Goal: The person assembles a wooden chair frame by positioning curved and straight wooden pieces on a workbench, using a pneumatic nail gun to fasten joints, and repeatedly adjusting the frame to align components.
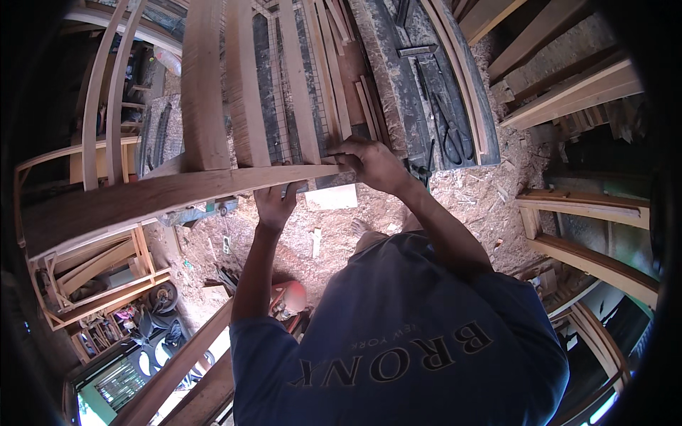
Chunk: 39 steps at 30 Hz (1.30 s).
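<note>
Nearest the camera is the person's dark blue shirt point(405, 341), filling the lower middle of the head view, with both bare forearms reaching up and away from it. Left hand point(275, 202) presses up under the near edge of a long wooden board point(163, 195) that runs from the far left toward the centre, its fingers point(288, 190) spread flat against the underside. Right hand point(369, 162) grips the board's right end, fingers curled and pinching the wood. Beyond the board stand several upright wooden slats point(245, 85), touching or just behind it. Far right, a dark tabletop point(419, 78) carries black shears point(451, 135). Sawdust point(462, 195) covers the floor below. Judging from the hold, the board's long left span looks unsupported, so it could sag or twist out of the right-hand pinch; loose sawdust underfoot could also cause a slip.
</note>
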Tool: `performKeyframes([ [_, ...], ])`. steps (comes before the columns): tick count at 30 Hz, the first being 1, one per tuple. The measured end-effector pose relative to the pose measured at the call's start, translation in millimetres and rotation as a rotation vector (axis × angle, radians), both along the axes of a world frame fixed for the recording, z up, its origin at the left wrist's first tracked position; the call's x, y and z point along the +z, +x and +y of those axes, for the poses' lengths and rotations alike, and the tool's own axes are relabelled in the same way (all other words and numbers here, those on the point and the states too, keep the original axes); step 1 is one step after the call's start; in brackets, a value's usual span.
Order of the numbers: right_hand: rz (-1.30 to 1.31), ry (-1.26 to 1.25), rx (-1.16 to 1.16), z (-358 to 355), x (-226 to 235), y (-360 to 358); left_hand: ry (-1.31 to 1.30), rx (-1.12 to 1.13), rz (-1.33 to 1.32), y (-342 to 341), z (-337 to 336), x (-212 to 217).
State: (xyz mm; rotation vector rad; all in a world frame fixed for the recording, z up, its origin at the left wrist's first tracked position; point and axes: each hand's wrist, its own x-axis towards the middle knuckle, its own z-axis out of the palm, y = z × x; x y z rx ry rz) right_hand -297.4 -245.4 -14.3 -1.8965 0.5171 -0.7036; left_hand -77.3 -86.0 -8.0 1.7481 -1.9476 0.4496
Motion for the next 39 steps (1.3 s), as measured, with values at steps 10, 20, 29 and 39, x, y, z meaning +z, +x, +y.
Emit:
performKeyframes([
  [10, 0.108, 0.22, 0.013, -4.8, -0.4, 13.5, -0.051, 0.067, 0.117, 6.5, 3.0, -16.5],
  [20, 0.238, 0.071, 0.021, -9.6, -1.7, 10.3, -0.038, 0.207, 0.046, 0.8, 7.9, -22.4],
  [29, 0.105, -0.423, -0.137, 7.8, -9.6, -9.8, -0.056, 0.19, 0.06, 0.8, 5.3, -27.6],
  [39, 0.325, -0.853, -0.077, 95.5, 47.5, 17.5, -0.18, 0.137, 0.089, 1.1, 2.0, -22.9],
])
